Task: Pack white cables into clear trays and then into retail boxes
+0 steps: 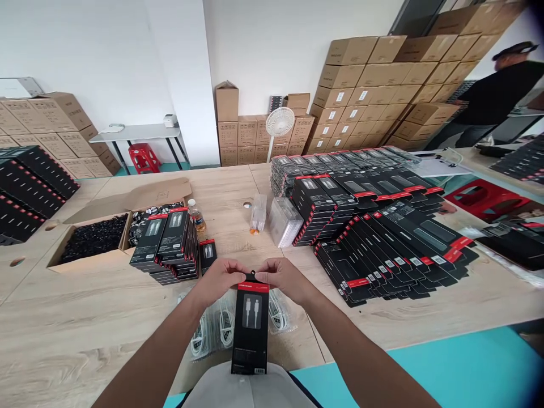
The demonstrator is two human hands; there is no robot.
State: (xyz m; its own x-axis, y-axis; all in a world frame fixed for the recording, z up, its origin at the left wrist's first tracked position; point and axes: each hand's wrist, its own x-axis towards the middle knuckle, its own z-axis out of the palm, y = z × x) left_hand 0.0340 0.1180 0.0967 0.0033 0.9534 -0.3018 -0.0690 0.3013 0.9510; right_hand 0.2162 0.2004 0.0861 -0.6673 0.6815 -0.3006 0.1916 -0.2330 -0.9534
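A black and red cable box (250, 334) stands upright against my body, a picture of two white plugs on its front. My left hand (223, 276) pinches its top left corner, beside a small black hanging tab (252, 273). On the other side of that tab, my right hand (281, 276) grips the top right corner. Bagged white cables (227, 326) lie on the table to the left of the box, and another bagged cable (278, 314) is at its right. Just beyond my left hand is a single cable box (208, 252) lying flat.
Stacked cable boxes (172, 241) and a carton of small black parts (91, 241) are at left, near a bottle (196, 215). Flat black packaging (399, 255) fans out at right, beside clear plastic trays (285, 221). A person (505, 90) stands at far right.
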